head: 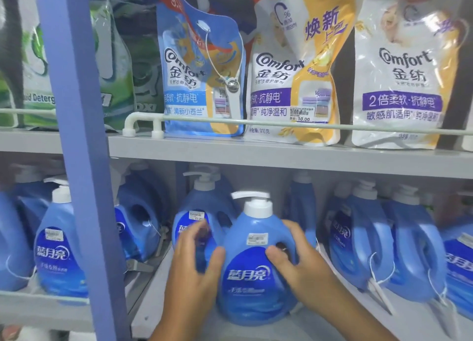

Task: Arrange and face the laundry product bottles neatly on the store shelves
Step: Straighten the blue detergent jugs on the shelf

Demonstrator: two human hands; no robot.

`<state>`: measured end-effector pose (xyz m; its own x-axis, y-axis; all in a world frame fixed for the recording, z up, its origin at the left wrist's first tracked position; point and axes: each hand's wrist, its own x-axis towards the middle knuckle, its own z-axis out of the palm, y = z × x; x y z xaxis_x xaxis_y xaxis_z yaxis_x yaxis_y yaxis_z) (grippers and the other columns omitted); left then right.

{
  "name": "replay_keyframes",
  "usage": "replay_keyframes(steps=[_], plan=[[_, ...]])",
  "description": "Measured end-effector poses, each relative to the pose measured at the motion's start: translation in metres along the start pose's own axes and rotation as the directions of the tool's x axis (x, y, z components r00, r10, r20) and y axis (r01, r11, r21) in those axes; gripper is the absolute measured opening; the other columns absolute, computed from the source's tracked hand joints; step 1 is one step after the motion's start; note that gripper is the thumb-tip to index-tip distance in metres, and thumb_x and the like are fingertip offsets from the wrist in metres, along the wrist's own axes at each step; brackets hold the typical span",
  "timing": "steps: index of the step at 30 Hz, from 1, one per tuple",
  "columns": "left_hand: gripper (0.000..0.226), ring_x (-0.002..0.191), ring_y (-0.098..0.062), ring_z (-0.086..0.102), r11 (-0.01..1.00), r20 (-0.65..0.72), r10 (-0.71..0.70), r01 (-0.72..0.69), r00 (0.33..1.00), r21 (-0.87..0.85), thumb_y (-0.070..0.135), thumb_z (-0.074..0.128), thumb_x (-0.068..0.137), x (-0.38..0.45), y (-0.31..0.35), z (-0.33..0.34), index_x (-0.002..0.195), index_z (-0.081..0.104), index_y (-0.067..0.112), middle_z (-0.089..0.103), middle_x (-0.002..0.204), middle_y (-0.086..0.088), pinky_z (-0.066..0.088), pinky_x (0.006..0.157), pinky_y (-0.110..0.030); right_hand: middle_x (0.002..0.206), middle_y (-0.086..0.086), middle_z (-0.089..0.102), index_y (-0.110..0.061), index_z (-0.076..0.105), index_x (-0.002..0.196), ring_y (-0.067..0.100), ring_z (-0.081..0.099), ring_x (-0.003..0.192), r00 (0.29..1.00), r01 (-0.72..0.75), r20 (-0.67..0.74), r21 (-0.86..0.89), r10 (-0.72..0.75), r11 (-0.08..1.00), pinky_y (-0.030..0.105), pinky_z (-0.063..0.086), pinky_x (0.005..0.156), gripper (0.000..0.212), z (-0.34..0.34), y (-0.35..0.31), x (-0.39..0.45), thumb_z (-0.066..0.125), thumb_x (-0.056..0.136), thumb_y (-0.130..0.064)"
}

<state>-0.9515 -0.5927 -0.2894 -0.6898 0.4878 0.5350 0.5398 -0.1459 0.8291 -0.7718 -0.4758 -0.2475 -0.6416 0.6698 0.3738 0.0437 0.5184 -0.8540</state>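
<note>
A blue pump bottle point(252, 276) with a white pump stands at the front of the lower shelf point(358, 320), its label facing me. My right hand point(294, 258) grips it at the handle on its right side, thumb on the front. My left hand point(197, 258) is blurred, its fingers spread against the bottle's left side and in front of a second blue pump bottle point(194, 207) standing just behind. More blue bottles point(399, 243) sit turned sideways to the right, handles facing out.
A purple-blue upright post point(82, 161) divides the shelving. Left of it stand more blue bottles point(60, 248). The upper shelf point(256, 154) carries Comfort refill pouches point(294, 67) behind a white rail point(281, 122), and green detergent pouches point(115, 67) at left.
</note>
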Motion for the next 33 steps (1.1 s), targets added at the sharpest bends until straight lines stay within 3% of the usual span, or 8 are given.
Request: replay_keyframes(steps=[5, 9, 13, 16, 18, 22, 27, 33], plan=[[0.082, 0.087, 0.002, 0.072, 0.982, 0.156, -0.117, 0.137, 0.981, -0.129, 0.010, 0.100, 0.056, -0.023, 0.011, -0.003, 0.116, 0.058, 0.048, 0.072, 0.099, 0.031, 0.058, 0.065, -0.017, 0.084, 0.003, 0.063, -0.017, 0.062, 0.087, 0.023, 0.057, 0.079, 0.852, -0.082, -0.523, -0.179, -0.025, 0.981, 0.025, 0.040, 0.069, 0.034, -0.041, 0.036, 0.069, 0.061, 0.087, -0.050], [0.084, 0.089, 0.006, 0.070, 0.994, 0.098, -0.067, 0.076, 0.993, -0.083, 0.002, 0.095, 0.061, -0.022, 0.007, -0.029, 0.114, 0.061, 0.057, 0.072, 0.103, 0.030, 0.053, 0.069, -0.007, 0.104, 0.001, 0.066, -0.018, 0.063, 0.108, 0.022, 0.064, 0.092, 0.893, -0.299, -0.423, -0.300, 0.155, 0.906, 0.027, 0.041, 0.075, 0.077, -0.048, 0.084, 0.138, 0.068, 0.057, -0.075], [0.082, 0.088, 0.006, 0.070, 0.992, 0.033, -0.063, 0.067, 0.997, -0.105, 0.020, 0.101, 0.060, -0.014, -0.007, -0.048, 0.116, 0.056, 0.060, 0.072, 0.105, 0.030, 0.052, 0.069, -0.006, 0.102, 0.002, 0.067, -0.023, 0.055, 0.106, 0.026, 0.068, 0.099, 0.910, -0.292, -0.373, -0.264, 0.181, 0.919, 0.025, 0.040, 0.071, 0.050, -0.046, 0.094, 0.146, 0.071, 0.072, -0.055], [0.072, 0.098, 0.010, 0.066, 0.992, -0.002, -0.076, 0.075, 0.997, -0.100, 0.047, 0.085, 0.056, -0.009, -0.013, -0.049, 0.113, 0.050, 0.075, 0.068, 0.115, 0.032, 0.054, 0.079, -0.012, 0.095, -0.013, 0.068, -0.027, 0.058, 0.114, 0.001, 0.064, 0.083, 0.954, -0.184, -0.269, -0.190, 0.129, 0.964, 0.012, 0.043, 0.054, 0.049, -0.049, 0.086, 0.145, 0.087, 0.075, -0.033], [0.070, 0.101, 0.008, 0.066, 0.992, 0.013, -0.083, 0.084, 0.996, -0.095, 0.036, 0.089, 0.071, -0.007, -0.021, -0.049, 0.115, 0.049, 0.074, 0.068, 0.116, 0.031, 0.056, 0.086, -0.023, 0.100, -0.014, 0.066, -0.030, 0.056, 0.114, -0.002, 0.062, 0.084, 0.983, -0.152, -0.128, -0.185, 0.129, 0.971, 0.006, 0.043, 0.053, 0.048, -0.046, 0.082, 0.145, 0.088, 0.079, -0.028], [0.064, 0.102, 0.000, 0.069, 0.975, 0.008, -0.157, 0.156, 0.988, -0.157, 0.035, 0.085, 0.076, -0.006, -0.028, -0.047, 0.129, 0.053, 0.054, 0.072, 0.116, 0.021, 0.057, 0.093, -0.040, 0.115, -0.007, 0.059, -0.031, 0.055, 0.116, 0.013, 0.064, 0.096, 0.996, -0.088, -0.053, -0.332, 0.075, 0.939, 0.024, 0.047, 0.072, 0.052, -0.030, 0.075, 0.162, 0.085, 0.075, -0.046], [0.065, 0.106, 0.001, 0.068, 0.972, 0.006, -0.178, 0.177, 0.984, -0.152, 0.051, 0.081, 0.077, -0.004, -0.033, -0.048, 0.133, 0.049, 0.055, 0.070, 0.119, 0.024, 0.056, 0.093, -0.039, 0.111, -0.015, 0.067, -0.024, 0.055, 0.125, 0.005, 0.065, 0.102, 0.995, -0.059, 0.068, -0.175, 0.072, 0.983, 0.008, 0.049, 0.071, 0.052, -0.031, 0.077, 0.179, 0.085, 0.083, -0.029], [0.060, 0.098, 0.003, 0.069, 0.952, 0.013, -0.244, 0.242, 0.970, -0.188, 0.049, 0.080, 0.075, 0.003, -0.031, -0.048, 0.127, 0.051, 0.053, 0.071, 0.111, 0.026, 0.057, 0.091, -0.037, 0.126, -0.006, 0.068, -0.024, 0.056, 0.135, 0.016, 0.065, 0.117, 0.987, -0.095, 0.096, -0.300, 0.129, 0.949, 0.039, 0.051, 0.103, 0.085, -0.048, 0.086, 0.209, 0.087, 0.062, -0.055]])
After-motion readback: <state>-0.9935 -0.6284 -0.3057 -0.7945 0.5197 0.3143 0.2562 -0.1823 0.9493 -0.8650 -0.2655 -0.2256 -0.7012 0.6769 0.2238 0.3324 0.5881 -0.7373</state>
